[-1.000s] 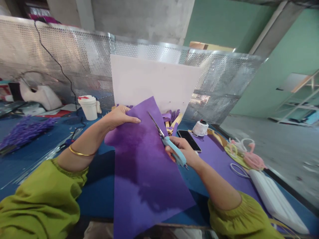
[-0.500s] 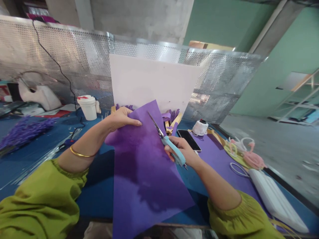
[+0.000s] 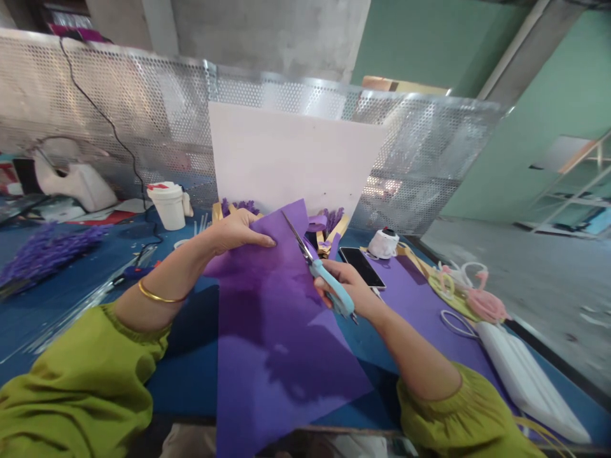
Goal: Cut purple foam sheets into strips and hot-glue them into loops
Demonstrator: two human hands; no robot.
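My left hand (image 3: 242, 229) pinches the upper left of a large purple sheet (image 3: 267, 331), thumb on the near face and fingers behind it. The sheet runs down over the table's front edge. In my right hand (image 3: 351, 286) is a pair of scissors (image 3: 331, 283) with light blue handles. Their blades point up and left at the sheet's raised upper part, one blade lying across its near face. Whether the blades are biting into the sheet I cannot tell. Behind the sheet, small bunches of purple flowers (image 3: 333, 219) and gold ribbon (image 3: 341, 228) show partly.
A black phone (image 3: 361, 267) and a white spool-like item (image 3: 383, 244) lie right of my hands. Farther right are a pink coil (image 3: 485, 304) and a long white case (image 3: 529, 381). On the left are a white cup (image 3: 168, 207) and purple flower stems (image 3: 48, 254). A white board (image 3: 296, 152) stands behind.
The sheet's top corner has dropped slightly and shifted right, towards the scissors. My left hand has moved a little right and down with it. My right hand and the scissors stay nearly still.
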